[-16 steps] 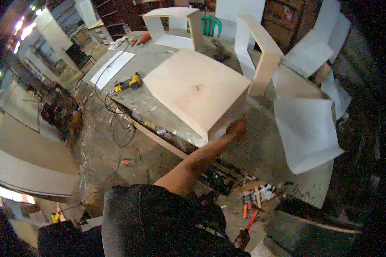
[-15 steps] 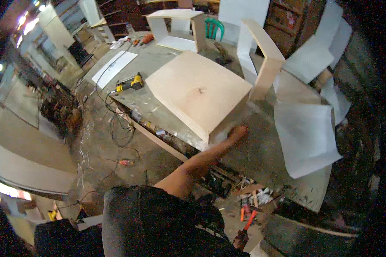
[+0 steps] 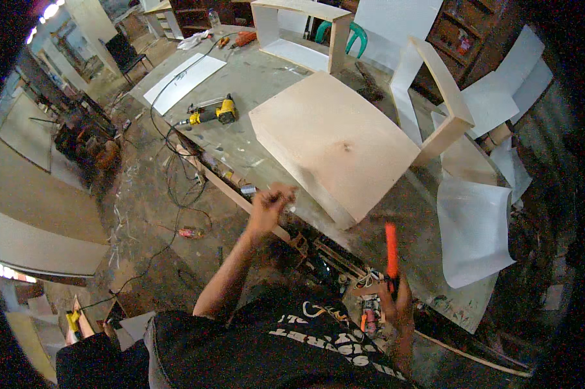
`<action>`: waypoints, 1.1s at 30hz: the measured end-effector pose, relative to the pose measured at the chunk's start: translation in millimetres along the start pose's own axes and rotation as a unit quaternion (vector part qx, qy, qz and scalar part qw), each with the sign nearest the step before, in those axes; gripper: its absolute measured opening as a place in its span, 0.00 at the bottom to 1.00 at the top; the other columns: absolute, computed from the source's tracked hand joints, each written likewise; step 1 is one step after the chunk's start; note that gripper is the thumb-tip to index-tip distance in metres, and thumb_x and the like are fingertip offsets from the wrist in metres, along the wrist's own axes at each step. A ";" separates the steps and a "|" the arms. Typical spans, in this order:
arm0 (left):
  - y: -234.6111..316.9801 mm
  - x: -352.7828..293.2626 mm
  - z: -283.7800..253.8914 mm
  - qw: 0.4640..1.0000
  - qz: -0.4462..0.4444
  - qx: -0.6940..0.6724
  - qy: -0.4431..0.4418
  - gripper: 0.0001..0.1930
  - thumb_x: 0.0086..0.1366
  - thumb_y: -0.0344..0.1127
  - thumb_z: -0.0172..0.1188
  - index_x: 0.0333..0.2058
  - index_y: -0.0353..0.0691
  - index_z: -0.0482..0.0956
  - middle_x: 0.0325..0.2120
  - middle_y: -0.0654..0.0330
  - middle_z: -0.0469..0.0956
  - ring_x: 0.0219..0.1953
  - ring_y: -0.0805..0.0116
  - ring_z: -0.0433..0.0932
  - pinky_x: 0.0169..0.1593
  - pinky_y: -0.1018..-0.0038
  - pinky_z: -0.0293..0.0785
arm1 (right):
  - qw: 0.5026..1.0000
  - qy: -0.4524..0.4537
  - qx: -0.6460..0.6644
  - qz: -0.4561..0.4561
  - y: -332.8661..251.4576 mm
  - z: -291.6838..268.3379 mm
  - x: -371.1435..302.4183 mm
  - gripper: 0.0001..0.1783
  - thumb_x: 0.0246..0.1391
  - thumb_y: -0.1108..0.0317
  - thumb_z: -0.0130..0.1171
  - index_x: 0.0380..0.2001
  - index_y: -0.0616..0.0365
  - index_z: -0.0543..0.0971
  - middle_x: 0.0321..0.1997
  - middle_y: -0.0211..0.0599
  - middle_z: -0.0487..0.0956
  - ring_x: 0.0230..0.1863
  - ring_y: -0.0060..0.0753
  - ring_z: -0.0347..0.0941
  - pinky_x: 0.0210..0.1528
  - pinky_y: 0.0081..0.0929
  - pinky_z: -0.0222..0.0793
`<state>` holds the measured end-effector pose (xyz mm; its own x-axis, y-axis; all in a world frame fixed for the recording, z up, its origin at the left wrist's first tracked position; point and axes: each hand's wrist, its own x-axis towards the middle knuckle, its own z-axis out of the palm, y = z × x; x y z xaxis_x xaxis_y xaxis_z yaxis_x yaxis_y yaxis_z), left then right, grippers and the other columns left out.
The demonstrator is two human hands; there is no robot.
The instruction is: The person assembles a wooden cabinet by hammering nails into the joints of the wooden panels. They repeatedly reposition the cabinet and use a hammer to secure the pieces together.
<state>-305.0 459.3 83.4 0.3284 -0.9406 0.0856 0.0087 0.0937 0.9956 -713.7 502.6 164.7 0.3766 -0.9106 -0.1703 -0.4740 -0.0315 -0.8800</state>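
Note:
My left hand [image 3: 271,209] hovers by the table's near edge, left of a pale wooden box [image 3: 334,139] lying with a broad flat face up. Its fingers are curled together and a little blurred; what they hold, if anything, cannot be made out. In my right hand [image 3: 397,301], raised near the box's closest corner, is an orange-handled tool [image 3: 391,249]. The orange part points up, and fingers wrap its dark lower part, so its kind is hidden. The box rests on a grey worktable [image 3: 247,146].
A yellow and black power tool [image 3: 214,111] with a cable lies left of the box, near a white panel [image 3: 185,83]. Two open wooden frames [image 3: 338,39] [image 3: 458,126] stand behind and to the right. A curled white sheet [image 3: 474,227] lies at right; an orange tool [image 3: 244,39] at the back.
My left hand has drawn back leftward from beyond the box's near corner. The right hand has risen with the orange-handled tool from low down. The view has shifted, moving the table's things rightward.

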 end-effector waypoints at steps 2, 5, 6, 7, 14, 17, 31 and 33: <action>-0.2 57.9 -37.5 0.989 0.104 0.081 0.066 0.11 0.69 0.30 0.60 0.47 0.32 0.81 0.34 0.65 0.81 0.39 0.76 0.75 0.46 0.75 0.73 | 0.998 -0.001 0.039 0.054 -44.2 30.4 61.7 0.19 0.61 0.59 0.59 0.50 0.58 0.72 0.37 0.36 0.77 0.37 0.30 0.72 0.42 0.31 0.71; -2.6 127.5 -71.1 0.984 0.143 0.046 0.091 0.13 0.67 0.26 0.61 0.50 0.35 0.80 0.32 0.63 0.82 0.38 0.76 0.77 0.48 0.76 0.73 | 0.993 -0.015 -0.052 -0.109 -83.5 75.0 134.1 0.19 0.62 0.62 0.56 0.52 0.62 0.71 0.33 0.31 0.71 0.34 0.24 0.66 0.41 0.26 0.67; -2.9 145.0 -79.2 0.977 0.173 0.080 0.092 0.14 0.65 0.24 0.61 0.50 0.35 0.80 0.32 0.62 0.82 0.38 0.76 0.77 0.48 0.76 0.73 | 0.993 -0.020 -0.040 -0.108 -92.9 89.1 148.6 0.20 0.62 0.63 0.56 0.52 0.62 0.72 0.33 0.31 0.72 0.34 0.24 0.66 0.41 0.26 0.67; -3.8 160.0 -86.6 0.965 0.220 0.110 0.096 0.15 0.64 0.22 0.61 0.50 0.35 0.80 0.32 0.62 0.82 0.38 0.76 0.78 0.49 0.76 0.74 | 0.995 -0.022 -0.031 -0.097 -102.0 101.0 161.7 0.20 0.61 0.63 0.57 0.53 0.61 0.72 0.34 0.31 0.72 0.35 0.24 0.67 0.41 0.26 0.67; -29.6 202.7 -99.6 0.970 0.198 0.135 0.027 0.19 0.55 0.18 0.66 0.47 0.38 0.82 0.31 0.63 0.85 0.37 0.72 0.81 0.48 0.71 0.75 | 0.997 -0.050 -0.020 -0.055 -131.2 128.5 203.1 0.23 0.61 0.61 0.59 0.55 0.61 0.71 0.35 0.35 0.73 0.36 0.28 0.69 0.44 0.27 0.68; -36.3 207.1 -101.8 0.953 0.247 0.174 0.024 0.17 0.54 0.21 0.68 0.44 0.41 0.84 0.32 0.63 0.86 0.38 0.68 0.82 0.49 0.69 0.74 | 0.993 -0.007 -0.077 -0.087 -129.8 140.7 220.5 0.23 0.61 0.60 0.59 0.55 0.61 0.71 0.35 0.38 0.75 0.37 0.33 0.71 0.45 0.31 0.69; -21.0 205.7 -110.2 0.926 0.256 0.278 -0.026 0.30 0.56 0.31 0.71 0.57 0.48 0.73 0.32 0.69 0.86 0.46 0.66 0.80 0.56 0.62 0.62 | 0.961 -0.075 -0.263 -0.048 -162.3 148.6 260.5 0.29 0.64 0.59 0.52 0.66 0.49 0.63 0.41 0.61 0.81 0.40 0.68 0.79 0.44 0.56 0.74; -22.6 204.9 -111.8 0.928 0.255 0.270 -0.029 0.31 0.56 0.31 0.72 0.59 0.48 0.71 0.33 0.69 0.87 0.46 0.66 0.80 0.57 0.63 0.61 | 0.952 -0.073 -0.291 -0.061 -166.7 146.8 259.3 0.29 0.65 0.58 0.51 0.67 0.48 0.62 0.39 0.62 0.81 0.39 0.68 0.79 0.44 0.57 0.74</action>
<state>-132.2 300.9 74.2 0.1078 -0.8361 0.5379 -0.6129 0.3701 0.6981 -420.2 332.2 202.1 0.5439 -0.8199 -0.1790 -0.7640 -0.3955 -0.5098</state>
